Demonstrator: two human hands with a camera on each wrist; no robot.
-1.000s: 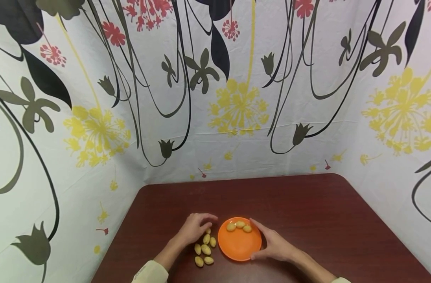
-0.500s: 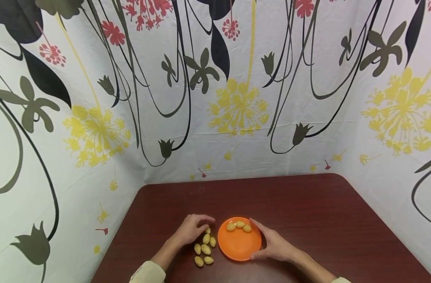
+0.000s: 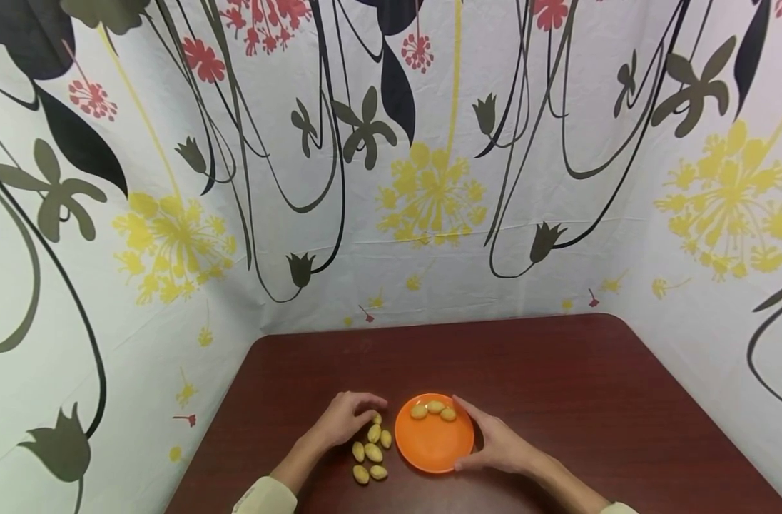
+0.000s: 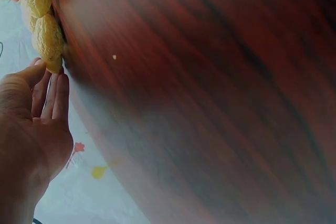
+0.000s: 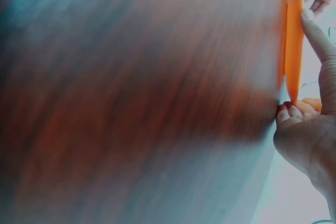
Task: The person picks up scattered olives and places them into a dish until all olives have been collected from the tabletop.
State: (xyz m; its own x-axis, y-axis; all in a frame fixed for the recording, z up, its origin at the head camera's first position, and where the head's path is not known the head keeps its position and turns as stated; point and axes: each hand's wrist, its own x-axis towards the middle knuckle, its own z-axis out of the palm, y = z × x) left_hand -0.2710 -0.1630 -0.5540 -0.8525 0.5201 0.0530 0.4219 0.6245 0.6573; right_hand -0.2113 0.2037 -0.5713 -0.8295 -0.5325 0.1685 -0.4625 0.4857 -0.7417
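Note:
On the table to the left of the plate lies a loose group of wrinkled, yellow-brown oval pieces, each with a ridged surface. My left hand is at the far end of this group, its thumb and fingertips right at the farthest piece. Its fingers look fairly straight in the left wrist view. My right hand grips the right side of a round orange plate, thumb at the near rim and fingers spread round to the far rim. Three similar oval pieces sit in a row near the plate's far edge.
The dark reddish-brown table has rounded far corners. Pale cloth printed with flowers hangs behind it and along both sides.
My left hand has drawn back slightly to the left and nearer, uncovering more of the farthest piece. My right hand and the plate stay in place.

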